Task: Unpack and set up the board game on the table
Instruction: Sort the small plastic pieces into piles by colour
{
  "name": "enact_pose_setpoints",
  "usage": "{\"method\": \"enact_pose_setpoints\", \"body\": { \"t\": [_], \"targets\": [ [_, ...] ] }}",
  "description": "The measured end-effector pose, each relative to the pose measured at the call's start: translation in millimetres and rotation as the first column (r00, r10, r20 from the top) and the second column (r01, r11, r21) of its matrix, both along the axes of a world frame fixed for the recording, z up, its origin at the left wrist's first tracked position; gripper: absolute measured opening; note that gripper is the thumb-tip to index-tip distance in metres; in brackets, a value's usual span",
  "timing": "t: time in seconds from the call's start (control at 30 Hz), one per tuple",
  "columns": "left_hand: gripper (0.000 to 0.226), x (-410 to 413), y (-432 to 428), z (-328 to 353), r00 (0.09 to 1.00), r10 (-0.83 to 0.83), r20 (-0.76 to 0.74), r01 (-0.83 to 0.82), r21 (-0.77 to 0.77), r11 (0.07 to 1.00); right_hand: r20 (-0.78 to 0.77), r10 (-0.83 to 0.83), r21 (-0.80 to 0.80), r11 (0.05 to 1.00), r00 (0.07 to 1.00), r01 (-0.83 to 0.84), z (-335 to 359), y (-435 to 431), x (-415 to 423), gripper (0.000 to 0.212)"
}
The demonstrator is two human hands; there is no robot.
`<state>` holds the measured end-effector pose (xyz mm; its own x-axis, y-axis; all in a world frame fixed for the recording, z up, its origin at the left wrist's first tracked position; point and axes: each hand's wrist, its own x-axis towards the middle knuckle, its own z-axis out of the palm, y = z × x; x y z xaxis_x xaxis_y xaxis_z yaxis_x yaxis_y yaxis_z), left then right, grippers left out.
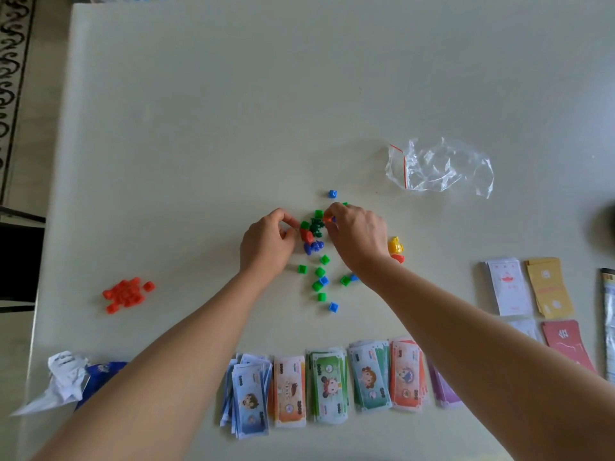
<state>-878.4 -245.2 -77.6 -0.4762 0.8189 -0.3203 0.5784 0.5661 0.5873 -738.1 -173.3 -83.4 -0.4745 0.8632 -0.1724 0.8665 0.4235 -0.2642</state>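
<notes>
Six stacks of colourful paper banknotes (326,384) are laid out nearest; small red plastic houses (126,294) are piled left. Mid-table, mixed green and blue plastic pieces (317,271) remain unsorted, a red piece (329,220) being pinched by left hand (266,242) and right hand (361,234) alike.

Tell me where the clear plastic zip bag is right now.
In the head view, the clear zip bag lies crumpled on the table, right of centre, beyond the right hand; its nearest neighbour is a lone blue piece to its lower left.
</notes>
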Motion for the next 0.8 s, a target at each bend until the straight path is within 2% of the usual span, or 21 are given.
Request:
{"method": "enact_pose_setpoints", "body": {
  "t": [0.17,0.23,0.3,0.37,0.43,0.47,0.53,0.63,0.73,0.8],
  "targets": [
    [0.014,-3,-3,0,0.998,0.03,0.055,-0.031,0.026,0.999,-0.033,-0.077,-0.016,0.997,0.997,0.076,1,3,2,0.019],
    [0.013,-7,-3,-2,0.991,0.066,0.117,-0.072,0.045,0.996,-0.17,-0.22,-0.079,0.975,0.961,0.209,4,5,-1,0.016],
    [0.014,-11,-3,-4,0.951,0.153,0.269,-0.177,0.068,0.982,-0.377,-0.424,-0.266,0.901,0.823,0.342,11,8,-4,0.011],
    [0.018,-14,-2,0,0.816,0.296,0.496,-0.345,0.008,0.939,-0.494,-0.62,-0.564,0.762,0.61,0.318,23,12,-6,0.012],
    [0.019,-17,0,8,0.602,0.438,0.668,-0.472,-0.146,0.87,-0.439,-0.793,-0.824,0.542,0.422,0.163,34,13,-9,0.01],
    [0.021,-19,0,13,0.523,0.491,0.697,-0.495,-0.221,0.841,-0.389,-0.844,-0.889,0.449,0.369,0.088,38,12,-11,0.011],
    [0.026,-25,-3,20,0.45,0.553,0.701,-0.516,-0.301,0.802,-0.329,-0.873,-0.933,0.36,0.359,0.022,42,5,-18,0.02],
    [0.027,-35,-11,24,0.398,0.598,0.696,-0.541,-0.348,0.766,-0.287,-0.852,-0.934,0.35,0.437,0.069,42,-11,-37,0.025],
    [0.021,-52,-22,28,0.444,0.599,0.666,-0.548,-0.327,0.77,-0.25,-0.763,-0.907,0.399,0.595,0.131,44,-26,-62,0.025],
    [0.019,-69,-32,29,0.485,0.587,0.648,-0.545,-0.301,0.782,-0.262,-0.744,-0.907,0.408,0.614,0.107,44,-36,-84,0.024]
  ]
}}
